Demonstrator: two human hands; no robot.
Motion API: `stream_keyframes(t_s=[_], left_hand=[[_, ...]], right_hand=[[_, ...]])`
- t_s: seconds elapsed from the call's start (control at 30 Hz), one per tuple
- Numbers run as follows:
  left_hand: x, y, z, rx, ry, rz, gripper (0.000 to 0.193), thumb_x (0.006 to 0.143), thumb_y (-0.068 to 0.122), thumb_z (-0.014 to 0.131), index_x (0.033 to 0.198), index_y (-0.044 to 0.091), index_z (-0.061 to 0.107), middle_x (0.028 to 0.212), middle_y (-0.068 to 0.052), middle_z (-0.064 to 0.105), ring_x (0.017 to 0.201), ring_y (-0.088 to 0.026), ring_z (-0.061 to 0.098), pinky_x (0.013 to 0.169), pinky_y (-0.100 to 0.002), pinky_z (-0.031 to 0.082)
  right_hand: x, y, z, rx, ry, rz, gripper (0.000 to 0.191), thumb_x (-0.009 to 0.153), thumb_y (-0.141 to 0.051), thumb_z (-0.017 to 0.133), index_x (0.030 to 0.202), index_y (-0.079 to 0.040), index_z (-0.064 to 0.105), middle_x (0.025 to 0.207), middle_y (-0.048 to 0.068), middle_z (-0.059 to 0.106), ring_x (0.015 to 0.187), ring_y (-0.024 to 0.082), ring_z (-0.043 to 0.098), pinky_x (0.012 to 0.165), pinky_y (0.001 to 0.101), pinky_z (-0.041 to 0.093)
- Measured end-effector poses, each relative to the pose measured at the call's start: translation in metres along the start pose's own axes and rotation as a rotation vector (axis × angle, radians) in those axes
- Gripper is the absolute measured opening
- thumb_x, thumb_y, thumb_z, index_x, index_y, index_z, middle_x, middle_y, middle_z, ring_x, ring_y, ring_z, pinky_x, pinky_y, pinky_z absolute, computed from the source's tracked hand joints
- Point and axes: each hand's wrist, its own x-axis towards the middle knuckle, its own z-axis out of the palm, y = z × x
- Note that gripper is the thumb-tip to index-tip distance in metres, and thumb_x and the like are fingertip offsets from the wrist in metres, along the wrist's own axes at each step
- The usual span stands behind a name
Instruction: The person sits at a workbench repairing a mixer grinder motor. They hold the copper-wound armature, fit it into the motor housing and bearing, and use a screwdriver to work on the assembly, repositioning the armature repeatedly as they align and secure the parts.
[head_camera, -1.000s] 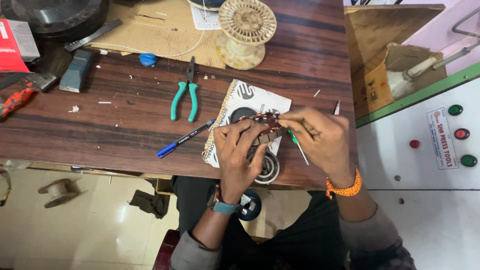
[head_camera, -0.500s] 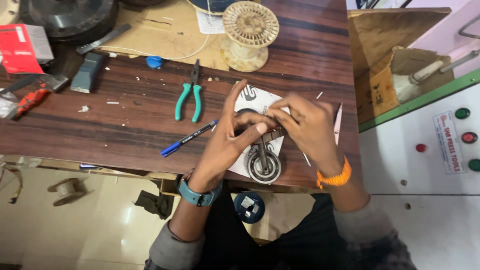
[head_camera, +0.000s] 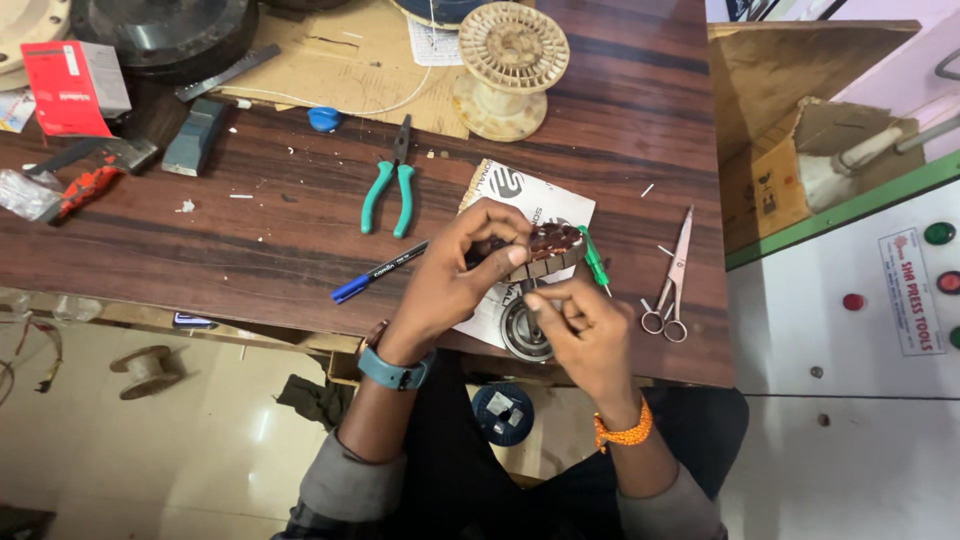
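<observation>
A small wound motor part (head_camera: 548, 248) is gripped above the bench edge by the closed left hand (head_camera: 455, 270); something too small to identify is pinched beneath it by the right hand (head_camera: 585, 325). If the grip loosens, the part could be dropped to the floor.

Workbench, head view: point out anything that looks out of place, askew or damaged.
Nothing looks damaged. The bench is cluttered: small white scraps are scattered on the wooden table, and a spool lies on the floor below. Pliers, pen and scissors lie loose.
</observation>
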Motion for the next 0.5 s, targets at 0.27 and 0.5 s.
stream_keyframes(t_s=[0.27,0.5], left_hand=[[0.002,0.009,0.020,0.834,0.120,0.457,0.048,0.077,0.025,0.088,0.118,0.011,0.068,0.098,-0.003,0.063,0.088,-0.023,0.054,0.081,-0.037,0.043],[0.002,0.000,0.024,0.937,0.194,0.593,0.034,0.083,0.023,0.087,0.110,0.013,0.069,0.103,-0.004,0.061,0.094,-0.026,0.054,0.082,-0.039,0.045]], right_hand=[[0.002,0.030,-0.041,-0.114,0.099,0.086,0.007,0.093,-0.005,0.077,0.099,-0.002,0.075,0.061,-0.005,0.045,0.054,0.001,0.033,0.048,0.0227,0.023],[0.037,0.008,-0.061,-0.094,0.049,-0.159,0.009,0.097,0.006,0.071,0.106,0.005,0.071,0.098,0.012,0.077,0.089,0.012,0.075,0.074,0.0232,0.060]])
